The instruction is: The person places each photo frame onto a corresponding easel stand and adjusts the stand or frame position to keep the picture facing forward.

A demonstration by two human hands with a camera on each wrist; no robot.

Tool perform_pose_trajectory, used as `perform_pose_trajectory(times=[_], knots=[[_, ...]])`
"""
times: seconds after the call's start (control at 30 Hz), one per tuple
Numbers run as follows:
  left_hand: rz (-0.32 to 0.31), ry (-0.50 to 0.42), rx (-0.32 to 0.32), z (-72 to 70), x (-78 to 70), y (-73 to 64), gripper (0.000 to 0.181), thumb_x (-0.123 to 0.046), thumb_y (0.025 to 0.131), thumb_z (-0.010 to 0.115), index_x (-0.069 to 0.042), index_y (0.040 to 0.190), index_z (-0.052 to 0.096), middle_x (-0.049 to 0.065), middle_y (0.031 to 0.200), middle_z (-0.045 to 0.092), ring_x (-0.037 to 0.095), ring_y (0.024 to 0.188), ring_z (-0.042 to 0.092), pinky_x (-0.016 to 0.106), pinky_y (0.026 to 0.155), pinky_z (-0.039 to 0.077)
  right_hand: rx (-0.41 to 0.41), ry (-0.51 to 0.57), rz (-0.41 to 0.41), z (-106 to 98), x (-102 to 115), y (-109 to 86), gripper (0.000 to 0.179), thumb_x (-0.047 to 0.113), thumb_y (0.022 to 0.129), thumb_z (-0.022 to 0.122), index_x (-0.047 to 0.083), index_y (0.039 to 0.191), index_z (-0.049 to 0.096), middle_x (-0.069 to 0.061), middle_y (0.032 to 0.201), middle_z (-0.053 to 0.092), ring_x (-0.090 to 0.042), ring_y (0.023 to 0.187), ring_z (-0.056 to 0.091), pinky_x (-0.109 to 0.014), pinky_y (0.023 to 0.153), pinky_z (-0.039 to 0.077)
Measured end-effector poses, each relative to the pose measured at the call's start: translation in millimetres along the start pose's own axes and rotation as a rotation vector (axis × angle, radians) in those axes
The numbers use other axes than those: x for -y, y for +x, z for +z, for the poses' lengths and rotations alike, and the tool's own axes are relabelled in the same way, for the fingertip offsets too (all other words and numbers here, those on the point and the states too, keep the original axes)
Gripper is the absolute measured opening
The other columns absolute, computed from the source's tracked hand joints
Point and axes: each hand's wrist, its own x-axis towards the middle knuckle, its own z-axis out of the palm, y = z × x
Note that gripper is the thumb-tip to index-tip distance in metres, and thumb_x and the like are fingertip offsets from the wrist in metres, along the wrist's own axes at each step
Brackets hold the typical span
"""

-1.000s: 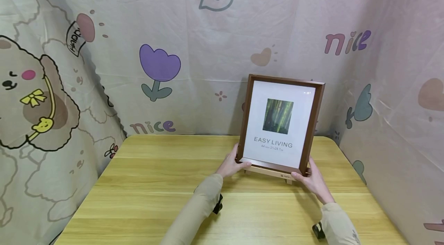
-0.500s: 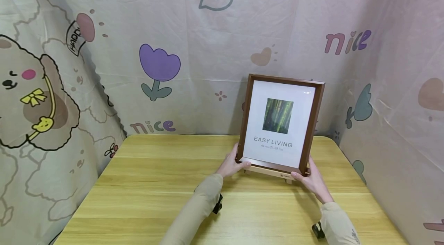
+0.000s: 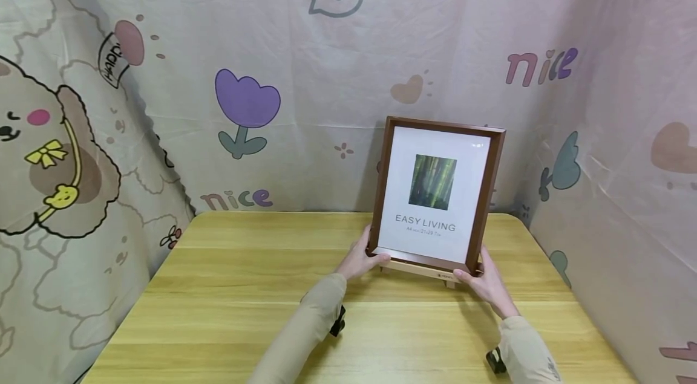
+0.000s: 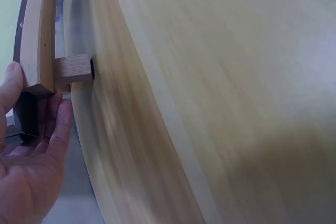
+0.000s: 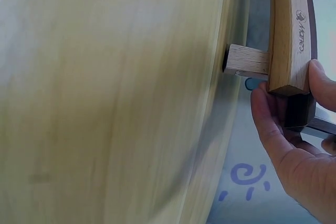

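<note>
A brown picture frame (image 3: 490, 190) with a white sheet and a small forest picture leans back on a light wooden easel (image 3: 419, 270) at the table's back right. My left hand (image 3: 357, 258) grips the frame's lower left corner, thumb in front and fingers behind. At the lower right corner my right hand (image 3: 490, 285) holds on the same way. Both wrist views show the easel's ledge (image 4: 39, 40) and a short leg (image 5: 247, 61) standing on the table. Most of the easel is hidden behind the frame.
The wooden table (image 3: 245, 287) stretches away to the left and front of the frame. A patterned cloth (image 3: 305, 69) hangs close behind the table and along both sides.
The whole head view has shifted slightly to the left. Both hands keep their hold on the frame, which stays in place on the easel.
</note>
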Motion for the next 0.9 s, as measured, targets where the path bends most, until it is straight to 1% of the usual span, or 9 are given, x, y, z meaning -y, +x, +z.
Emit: perform_pose_trajectory(times=[0.07, 0.2, 0.33, 0.4, 0.5, 0.6, 0.67, 0.8, 0.9], knots=[[0.005, 0.004, -0.002, -1.2, 0.2, -1.5, 0.095, -0.029, 0.092, 0.074, -0.01, 0.162, 0.013, 0.027, 0.151, 0.048, 0.043, 0.137, 0.049, 0.059, 0.116, 0.039, 0.0, 0.008, -0.007, 1, 0, 0.2, 0.093, 0.01, 0.09, 0.074, 0.001, 0.16, 0.012, -0.042, 0.143, 0.043, -0.059, 0.118, 0.056, -0.054, 0.095, 0.055], [0.022, 0.006, -0.001, -4.1, 0.6, -4.4, 0.093, -0.027, 0.093, 0.074, -0.008, 0.161, 0.014, 0.027, 0.149, 0.05, 0.043, 0.135, 0.052, 0.059, 0.115, 0.041, -0.001, 0.01, -0.028, 2, 3, 0.1, 0.094, 0.008, 0.09, 0.074, -0.001, 0.159, 0.012, -0.042, 0.145, 0.041, -0.059, 0.118, 0.057, -0.056, 0.095, 0.055], [0.036, -0.002, 0.001, -7.2, 2.7, -6.5, 0.091, -0.025, 0.093, 0.074, -0.01, 0.161, 0.016, 0.026, 0.145, 0.054, 0.041, 0.132, 0.054, 0.058, 0.113, 0.042, -0.002, 0.008, -0.038, 5, 6, 0.2, 0.096, 0.008, 0.089, 0.075, -0.001, 0.16, 0.012, -0.041, 0.145, 0.042, -0.058, 0.118, 0.058, -0.049, 0.094, 0.055], [0.029, 0.007, -0.002, -8.6, 4.1, -7.6, 0.092, -0.027, 0.093, 0.074, -0.009, 0.161, 0.015, 0.026, 0.148, 0.052, 0.042, 0.134, 0.052, 0.059, 0.114, 0.041, -0.002, 0.008, -0.036, 7, 7, 0.5, 0.096, 0.008, 0.089, 0.075, 0.0, 0.16, 0.011, -0.041, 0.145, 0.042, -0.057, 0.118, 0.058, -0.048, 0.094, 0.055], [0.001, 0.016, -0.007, -10.5, 5.6, -9.8, 0.095, -0.031, 0.092, 0.074, -0.007, 0.162, 0.013, 0.026, 0.154, 0.045, 0.043, 0.14, 0.046, 0.06, 0.117, 0.037, 0.0, 0.013, -0.03, 10, 8, 0.5, 0.097, 0.008, 0.089, 0.075, 0.002, 0.16, 0.01, -0.041, 0.146, 0.041, -0.057, 0.118, 0.058, -0.052, 0.096, 0.055], [-0.029, 0.026, -0.009, -12.4, 6.2, -12.3, 0.098, -0.034, 0.092, 0.074, -0.006, 0.162, 0.01, 0.026, 0.16, 0.034, 0.046, 0.146, 0.037, 0.063, 0.12, 0.031, 0.005, 0.017, -0.023, 12, 8, 1.3, 0.098, 0.009, 0.09, 0.075, 0.004, 0.161, 0.008, -0.041, 0.146, 0.041, -0.058, 0.12, 0.057, -0.057, 0.098, 0.053], [-0.041, 0.025, -0.012, -13.7, 6.5, -13.7, 0.099, -0.035, 0.092, 0.074, -0.006, 0.162, 0.01, 0.026, 0.162, 0.032, 0.047, 0.147, 0.034, 0.064, 0.12, 0.029, 0.008, 0.023, -0.024, 13, 8, 2.3, 0.099, 0.009, 0.09, 0.075, 0.005, 0.162, 0.008, -0.041, 0.146, 0.04, -0.058, 0.12, 0.056, -0.06, 0.099, 0.052], [-0.06, 0.02, -0.017, -16.1, 6.5, -16.8, 0.1, -0.036, 0.091, 0.075, -0.008, 0.162, 0.011, 0.026, 0.162, 0.031, 0.048, 0.147, 0.032, 0.066, 0.12, 0.027, 0.008, 0.024, -0.03, 16, 8, 3.3, 0.098, 0.009, 0.089, 0.075, 0.004, 0.162, 0.008, -0.041, 0.147, 0.04, -0.059, 0.12, 0.056, -0.06, 0.099, 0.052], [-0.06, 0.017, -0.023, -17.6, 6.7, -19.3, 0.099, -0.034, 0.092, 0.074, -0.008, 0.162, 0.01, 0.026, 0.161, 0.032, 0.048, 0.147, 0.033, 0.066, 0.12, 0.027, 0.007, 0.019, -0.032, 18, 11, 2.6, 0.098, 0.01, 0.089, 0.076, 0.004, 0.161, 0.009, -0.042, 0.145, 0.042, -0.058, 0.119, 0.057, -0.059, 0.099, 0.053]])
